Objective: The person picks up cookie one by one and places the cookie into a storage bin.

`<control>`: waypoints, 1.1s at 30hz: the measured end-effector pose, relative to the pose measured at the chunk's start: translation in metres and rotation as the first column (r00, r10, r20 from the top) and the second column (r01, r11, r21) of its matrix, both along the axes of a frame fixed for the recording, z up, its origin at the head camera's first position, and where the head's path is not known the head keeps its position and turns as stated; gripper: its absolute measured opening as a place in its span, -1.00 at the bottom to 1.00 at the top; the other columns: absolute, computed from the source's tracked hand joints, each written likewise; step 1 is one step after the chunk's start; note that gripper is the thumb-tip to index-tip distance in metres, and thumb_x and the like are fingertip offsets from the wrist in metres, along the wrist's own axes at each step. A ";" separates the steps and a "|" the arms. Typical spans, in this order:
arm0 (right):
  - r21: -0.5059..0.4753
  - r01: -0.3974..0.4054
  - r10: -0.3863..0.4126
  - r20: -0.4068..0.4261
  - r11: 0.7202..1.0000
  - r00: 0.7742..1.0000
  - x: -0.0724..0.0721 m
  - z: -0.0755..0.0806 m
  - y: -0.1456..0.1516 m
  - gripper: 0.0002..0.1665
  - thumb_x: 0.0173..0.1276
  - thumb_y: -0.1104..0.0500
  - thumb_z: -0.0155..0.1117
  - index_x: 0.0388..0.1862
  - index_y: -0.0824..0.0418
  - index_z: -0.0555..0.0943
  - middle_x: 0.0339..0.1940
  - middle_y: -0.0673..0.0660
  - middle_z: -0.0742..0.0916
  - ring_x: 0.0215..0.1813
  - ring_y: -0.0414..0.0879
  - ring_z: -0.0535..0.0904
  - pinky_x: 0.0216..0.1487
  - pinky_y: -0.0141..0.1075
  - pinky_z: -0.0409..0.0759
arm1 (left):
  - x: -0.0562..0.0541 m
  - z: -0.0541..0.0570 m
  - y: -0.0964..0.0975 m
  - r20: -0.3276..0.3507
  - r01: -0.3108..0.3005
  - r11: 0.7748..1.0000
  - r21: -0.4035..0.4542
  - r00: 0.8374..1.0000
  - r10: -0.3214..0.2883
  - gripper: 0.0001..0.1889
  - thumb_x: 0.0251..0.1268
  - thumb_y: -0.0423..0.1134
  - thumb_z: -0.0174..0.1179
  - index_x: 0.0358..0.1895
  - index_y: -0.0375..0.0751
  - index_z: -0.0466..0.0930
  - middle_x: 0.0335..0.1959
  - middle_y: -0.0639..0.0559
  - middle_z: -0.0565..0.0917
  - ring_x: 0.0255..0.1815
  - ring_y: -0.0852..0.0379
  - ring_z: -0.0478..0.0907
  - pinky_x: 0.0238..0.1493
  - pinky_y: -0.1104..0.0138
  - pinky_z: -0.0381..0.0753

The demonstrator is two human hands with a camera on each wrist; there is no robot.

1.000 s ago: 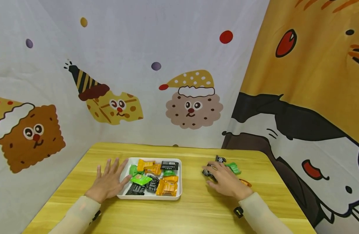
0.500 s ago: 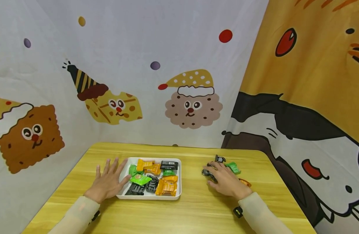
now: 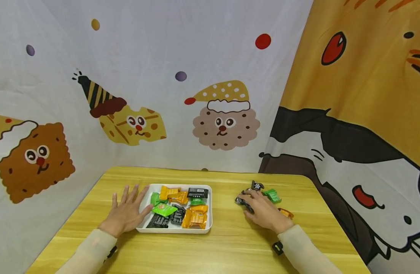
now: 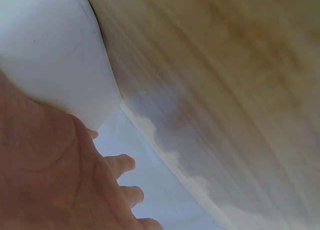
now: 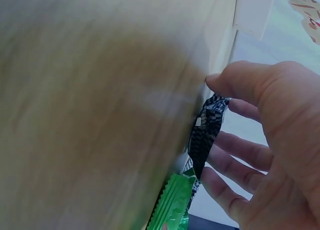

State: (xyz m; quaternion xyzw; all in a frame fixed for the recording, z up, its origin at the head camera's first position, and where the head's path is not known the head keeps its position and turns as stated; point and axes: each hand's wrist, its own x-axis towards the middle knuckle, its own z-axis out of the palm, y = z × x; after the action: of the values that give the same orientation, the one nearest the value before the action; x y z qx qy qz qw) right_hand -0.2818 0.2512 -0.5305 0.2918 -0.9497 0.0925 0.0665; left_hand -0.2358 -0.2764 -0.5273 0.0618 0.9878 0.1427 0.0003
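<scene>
A white tray [image 3: 210, 213] of wrapped snacks stands left of the table's middle. My left hand [image 3: 126, 211] lies with fingers spread at its left rim, the thumb reaching over the edge. In the left wrist view, the left hand [image 4: 50, 165] appears beside the tray's white side [image 4: 60, 55]. My right hand [image 3: 266, 211] rests over a black-wrapped snack [image 3: 244, 201], fingers loosely bent. The right wrist view has the right hand's [image 5: 280, 135] fingers behind this black packet [image 5: 207, 130], with the thumb at its upper end. A green packet [image 5: 172, 202] lies just below it.
Another black packet [image 3: 257, 185], a green packet [image 3: 272, 195] and an orange packet [image 3: 286, 213] lie around the right hand on the wooden table [image 3: 230, 251]. Green, orange and black packets fill the tray. A cartoon-printed cloth [image 3: 182, 38] hangs behind the table.
The head view has shifted very slightly. My right thumb has drawn a little closer to the black packet; the left hand and tray have stayed put.
</scene>
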 end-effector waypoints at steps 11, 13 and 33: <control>-0.015 -0.009 0.009 -0.024 1.000 1.000 0.001 0.002 -0.003 -0.37 0.59 0.17 0.66 0.58 0.09 0.73 0.47 0.30 0.78 0.53 0.31 0.72 0.43 0.39 0.78 | 0.000 0.001 -0.001 0.009 -0.002 1.000 0.007 1.000 0.002 -0.10 0.86 0.35 0.01 0.97 -0.02 0.05 0.95 -0.50 -0.03 0.93 -0.74 -0.22 0.74 -0.76 -0.38; -0.018 -0.018 0.018 -0.038 1.000 0.999 0.001 0.001 -0.003 -0.37 0.58 0.18 0.67 0.57 0.09 0.74 0.43 0.27 0.79 0.50 0.29 0.73 0.42 0.34 0.80 | 0.001 0.002 -0.001 0.013 -0.004 1.000 0.009 1.000 0.004 -0.11 0.86 0.35 0.01 0.97 -0.01 0.04 0.95 -0.49 -0.04 0.93 -0.74 -0.23 0.74 -0.76 -0.40; -0.035 -0.080 0.077 -0.086 0.996 0.993 -0.001 -0.001 -0.005 -0.42 0.48 0.33 0.70 0.45 0.14 0.82 0.24 0.17 0.82 0.28 0.10 0.78 0.24 0.01 0.90 | 0.001 0.002 0.001 0.015 -0.005 1.000 0.015 1.000 0.005 -0.10 0.86 0.36 0.02 0.97 -0.02 0.05 0.95 -0.50 -0.04 0.92 -0.75 -0.23 0.74 -0.76 -0.40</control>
State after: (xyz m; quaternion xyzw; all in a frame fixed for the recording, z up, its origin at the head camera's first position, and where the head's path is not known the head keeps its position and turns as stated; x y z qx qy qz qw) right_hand -0.2828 0.2465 -0.5317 0.3313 -0.9318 0.1009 0.1088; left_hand -0.2345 -0.2755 -0.5256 0.0583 0.9868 0.1508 0.0069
